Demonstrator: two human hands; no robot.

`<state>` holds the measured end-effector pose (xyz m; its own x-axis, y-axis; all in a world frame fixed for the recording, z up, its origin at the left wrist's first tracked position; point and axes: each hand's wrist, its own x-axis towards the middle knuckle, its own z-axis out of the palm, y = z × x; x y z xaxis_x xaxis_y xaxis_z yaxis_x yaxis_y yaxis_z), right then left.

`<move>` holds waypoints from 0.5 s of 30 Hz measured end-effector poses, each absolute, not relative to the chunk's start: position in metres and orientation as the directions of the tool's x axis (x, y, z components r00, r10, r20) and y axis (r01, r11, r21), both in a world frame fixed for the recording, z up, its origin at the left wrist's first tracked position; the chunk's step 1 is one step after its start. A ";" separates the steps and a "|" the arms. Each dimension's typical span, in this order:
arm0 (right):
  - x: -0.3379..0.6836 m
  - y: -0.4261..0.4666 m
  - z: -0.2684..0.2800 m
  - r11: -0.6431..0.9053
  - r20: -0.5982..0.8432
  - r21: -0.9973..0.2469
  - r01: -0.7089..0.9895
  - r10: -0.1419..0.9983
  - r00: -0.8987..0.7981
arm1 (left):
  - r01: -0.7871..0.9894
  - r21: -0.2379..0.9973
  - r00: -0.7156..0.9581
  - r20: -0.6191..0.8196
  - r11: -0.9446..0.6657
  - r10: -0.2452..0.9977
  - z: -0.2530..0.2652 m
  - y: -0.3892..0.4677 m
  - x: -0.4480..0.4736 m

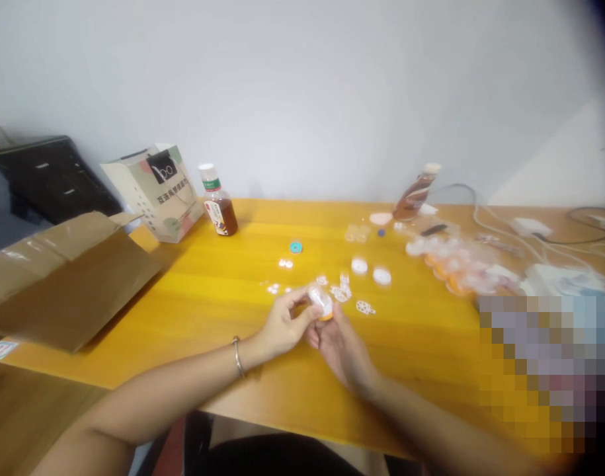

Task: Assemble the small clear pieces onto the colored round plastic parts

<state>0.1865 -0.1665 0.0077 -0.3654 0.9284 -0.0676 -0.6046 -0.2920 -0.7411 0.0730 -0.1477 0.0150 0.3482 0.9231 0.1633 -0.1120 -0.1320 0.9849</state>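
Note:
My left hand (288, 322) pinches a small round piece (322, 303), white and clear on top with an orange rim, between thumb and fingers. From the other side my right hand (342, 349) curls against the same piece, its fingers bent around the lower edge. Blur hides the finer detail of it. Just beyond the hands lie several white gear-like plastic parts (365, 307) and tiny white pieces (273, 289). Two white discs (359, 266) rest farther right, and a teal ring-shaped disc (295, 247) sits beyond the left hand.
An open cardboard box (69, 284), a paper bag (158, 192) and a bottle with a green band (220, 208) stand on the left. At right are a brown bottle (415, 195), a heap of orange and clear pieces (451, 264) and white cables (520, 241) on the wooden table (183, 324).

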 end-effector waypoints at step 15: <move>0.183 -0.170 0.006 -0.418 -0.293 -0.578 -0.701 0.908 -0.299 | 0.144 0.914 0.266 0.334 -0.380 0.904 0.011 -0.147 0.086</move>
<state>0.1827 -0.1704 0.0056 -0.2994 0.9079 -0.2934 -0.7012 -0.4179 -0.5777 0.0859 -0.1475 0.0113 0.2655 0.9042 0.3345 0.1442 -0.3803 0.9135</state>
